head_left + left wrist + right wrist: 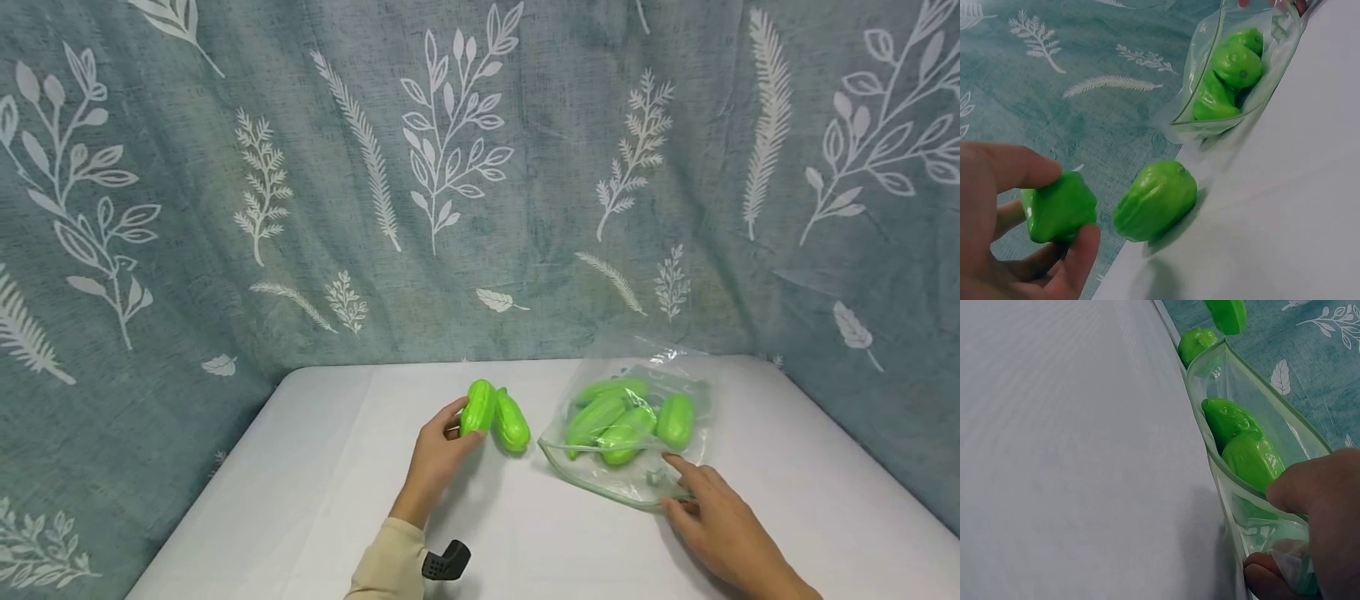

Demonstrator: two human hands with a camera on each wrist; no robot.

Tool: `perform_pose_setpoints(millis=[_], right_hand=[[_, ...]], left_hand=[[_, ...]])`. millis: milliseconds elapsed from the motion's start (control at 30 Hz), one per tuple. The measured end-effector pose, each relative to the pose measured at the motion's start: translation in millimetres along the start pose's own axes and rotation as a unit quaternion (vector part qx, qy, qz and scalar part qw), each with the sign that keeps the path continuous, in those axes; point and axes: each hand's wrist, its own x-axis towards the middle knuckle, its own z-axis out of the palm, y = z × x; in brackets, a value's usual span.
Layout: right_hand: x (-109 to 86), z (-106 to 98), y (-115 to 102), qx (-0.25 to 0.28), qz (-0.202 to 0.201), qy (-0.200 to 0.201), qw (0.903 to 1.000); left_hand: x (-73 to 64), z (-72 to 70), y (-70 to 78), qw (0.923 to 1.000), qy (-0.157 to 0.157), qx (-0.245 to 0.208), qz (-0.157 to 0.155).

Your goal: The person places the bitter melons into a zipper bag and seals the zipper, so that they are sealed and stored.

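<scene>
My left hand (442,450) holds a glossy green ribbed vegetable (478,407), shaped like a short cucumber, between thumb and fingers. In the left wrist view this held vegetable (1060,207) shows end-on. Just right of it, a second green vegetable (512,423) lies on the table. A clear plastic zip bag (600,490) with a green-edged mouth lies farther right, its mouth gaping towards the table's front. Several similar green vegetables (675,421) are inside. At the bag's right front edge, my right hand (708,517) grips the plastic; the right wrist view shows its fingers (1297,487) about the rim.
Everything lies on a white-covered table (300,467). Behind and beside the table hangs a grey-green curtain (525,183) with white leaf prints. On the left wrist sits a small black device (446,561), by a beige sleeve (390,558).
</scene>
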Motion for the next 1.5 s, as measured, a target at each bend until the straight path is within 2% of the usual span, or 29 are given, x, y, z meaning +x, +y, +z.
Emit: perform_pose_setpoints(millis=[233, 400, 567, 767, 1000, 1267, 1400, 1500], right_hand=[[-0.8, -1.3, 5.7, 0.0, 0.008, -0.003, 1.0], [-0.6, 0.4, 5.9, 0.017, 0.002, -0.007, 0.9998], [1.1, 0.7, 4.7, 0.008, -0.001, 0.0, 1.0], [2.8, 1.4, 3.5, 0.006, -0.007, 0.001, 1.0], [1.6, 0.4, 1.2, 0.0, 0.001, -0.006, 1.0], [-0.4, -0.4, 2.2, 0.008, 0.002, -0.006, 0.9999], [0.3, -0.1, 2.2, 0.007, -0.003, -0.001, 1.0], [0.7, 0.0, 2.1, 0.006, -0.003, -0.002, 1.0]], left_hand=[[-5.5, 7.0, -4.6, 0.9962, -0.066, -0.057, -0.004], [-6.8, 5.7, -7.9, 0.9949, -0.076, -0.067, 0.004], [-8.5, 5.8, -5.1, 0.9921, -0.096, -0.078, 0.019], [-10.1, 9.1, -4.0, 0.9899, -0.109, -0.087, 0.024], [-10.0, 16.1, -3.9, 0.9854, -0.13, -0.109, 0.01], [-9.5, 19.9, -5.0, 0.9712, -0.156, -0.177, -0.036], [-10.5, 19.4, -6.4, 0.9692, -0.166, -0.179, -0.034], [-12.4, 19.8, -6.2, 0.9711, -0.17, -0.166, -0.026]])
